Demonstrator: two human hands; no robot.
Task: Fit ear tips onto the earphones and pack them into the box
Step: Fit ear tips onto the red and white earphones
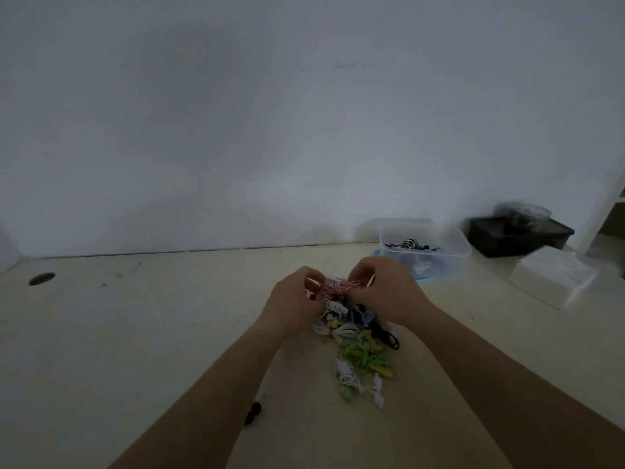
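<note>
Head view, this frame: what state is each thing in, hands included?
red-and-white earphones: coiled bundle, held between both hands.
left hand: fingers curled round the bundle's left end.
right hand: fingers pinching its right end.
earphone pile: loose, tangled, lying on the table.
clear box: open-topped, some earphones inside.
black box: blurred; open or shut cannot be told.

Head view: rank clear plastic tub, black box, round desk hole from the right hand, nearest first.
1. Clear plastic tub, just behind and right of the right hand, which grips the red-and-white striped earphones.
2. Black rectangular box, farther right by the wall.
3. Round hole in the desk, far left.
</note>
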